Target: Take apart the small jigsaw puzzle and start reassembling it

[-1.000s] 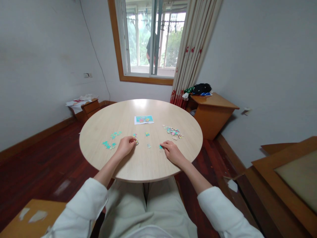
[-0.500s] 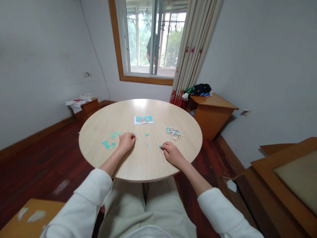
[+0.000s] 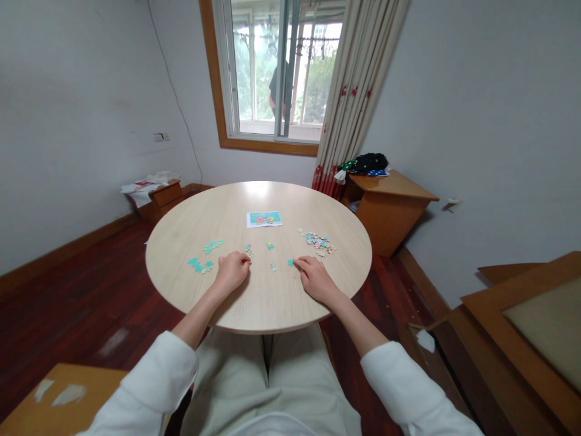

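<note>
My left hand [image 3: 233,270] rests on the table with thumb and fingers pinched together. Whatever is between its fingertips, if anything, is too small to make out. Just beyond those fingertips lies a small cluster of multicoloured puzzle pieces [image 3: 247,249]. My right hand [image 3: 315,277] is closed, with its fingertips at a teal puzzle piece [image 3: 290,263] that it appears to grip by the edge. Between the hands lie a pale puzzle piece [image 3: 273,267] and, farther back, a teal and yellow one [image 3: 270,246].
A printed picture [image 3: 264,219] lies toward the back of the round table [image 3: 204,206]. Teal pieces [image 3: 200,265] are grouped at left, with more teal pieces [image 3: 213,246] behind them. A mixed pile [image 3: 319,241] sits at right. Beyond the window [image 3: 279,72] stands a person.
My left hand has drawn back slightly toward me, uncovering the multicoloured pieces. The fingertips of my right hand have shifted a little forward, with the teal piece moving slightly left and away from me.
</note>
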Demonstrator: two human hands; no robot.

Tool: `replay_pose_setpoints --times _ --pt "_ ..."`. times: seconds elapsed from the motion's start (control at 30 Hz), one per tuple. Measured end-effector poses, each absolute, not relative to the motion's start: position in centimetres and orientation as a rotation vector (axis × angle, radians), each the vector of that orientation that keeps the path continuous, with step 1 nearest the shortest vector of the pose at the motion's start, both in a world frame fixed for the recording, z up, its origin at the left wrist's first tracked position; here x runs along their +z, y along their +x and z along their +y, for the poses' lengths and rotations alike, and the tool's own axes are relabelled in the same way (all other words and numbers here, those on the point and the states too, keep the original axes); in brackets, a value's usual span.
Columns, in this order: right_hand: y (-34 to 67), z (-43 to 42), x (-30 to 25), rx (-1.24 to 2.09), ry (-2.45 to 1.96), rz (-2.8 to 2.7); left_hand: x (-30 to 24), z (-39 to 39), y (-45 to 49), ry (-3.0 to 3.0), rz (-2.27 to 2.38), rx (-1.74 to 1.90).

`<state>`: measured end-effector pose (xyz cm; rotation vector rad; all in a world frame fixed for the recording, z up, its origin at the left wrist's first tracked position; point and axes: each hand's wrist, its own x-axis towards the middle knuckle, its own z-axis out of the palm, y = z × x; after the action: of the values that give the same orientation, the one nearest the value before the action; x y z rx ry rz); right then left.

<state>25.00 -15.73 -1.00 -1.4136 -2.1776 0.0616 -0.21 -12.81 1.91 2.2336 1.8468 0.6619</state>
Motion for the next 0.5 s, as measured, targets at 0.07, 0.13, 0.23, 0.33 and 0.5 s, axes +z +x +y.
replay_pose_setpoints --times 0.07,0.13,0.23,0.33,0.5 --pt "25.0 -15.8 -0.9 0.072 -1.428 -2.185 2.0 -13.7 0.8 2.297 1.775 0.629" --pt "24.9 -15.9 -0.8 0.069 -1.447 -2.205 2.3 -14.8 2.2 2.375 1.686 0.618" --pt "24.7 -16.0 -0.6 0.049 -1.478 -2.239 2.6 -16.4 4.2 2.511 1.556 0.578" --pt "24.5 -16.1 -0.3 0.035 -1.512 -2.27 2.2 -17.3 5.3 2.629 1.478 0.482" --pt "24.1 -16.0 -0.1 0.037 -1.524 -2.324 1.5 -17.3 5.0 2.646 1.458 0.49"
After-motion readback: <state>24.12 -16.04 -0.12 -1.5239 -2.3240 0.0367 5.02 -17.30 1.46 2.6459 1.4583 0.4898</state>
